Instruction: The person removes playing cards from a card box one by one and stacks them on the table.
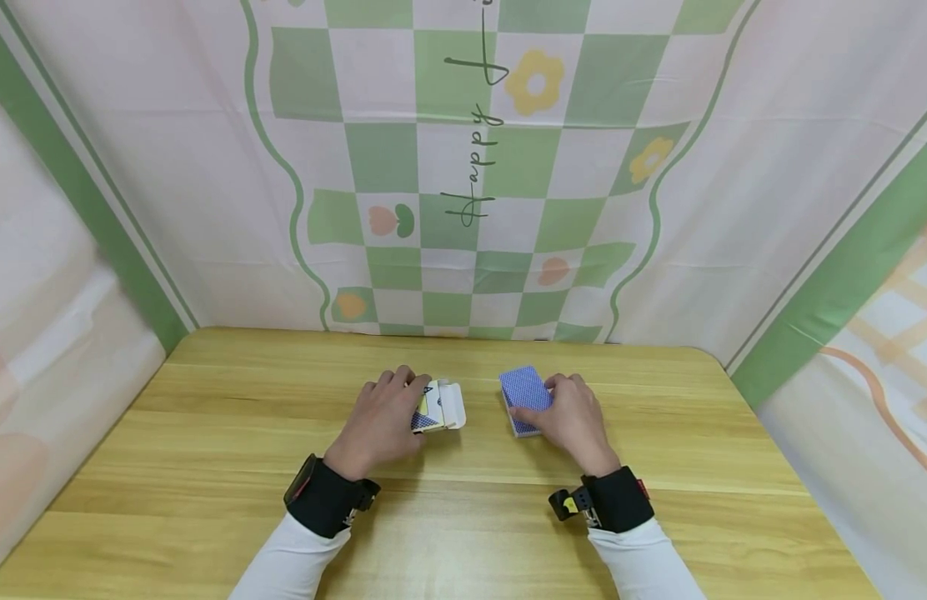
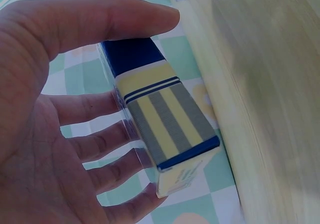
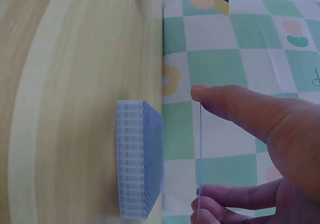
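My left hand (image 1: pixel 388 414) grips a playing-card box (image 1: pixel 432 405), thumb on one side and fingers on the other. The box's white flap (image 1: pixel 453 406) stands open toward the right. In the left wrist view the box (image 2: pixel 165 119) shows a dark blue band and grey and cream stripes. My right hand (image 1: pixel 576 417) pinches one playing card (image 3: pixel 200 154), seen edge-on in the right wrist view, between thumb and fingertips. Beneath that card, a squared stack of blue-patterned cards (image 3: pixel 132 159) lies on the table, apart from the fingers.
The wooden table (image 1: pixel 463 533) reaches back to a hanging cloth (image 1: pixel 456 167) with green and white checks. More cloth hangs along the left and right sides. Both wrists wear black bands (image 1: pixel 621 498) with small cameras.
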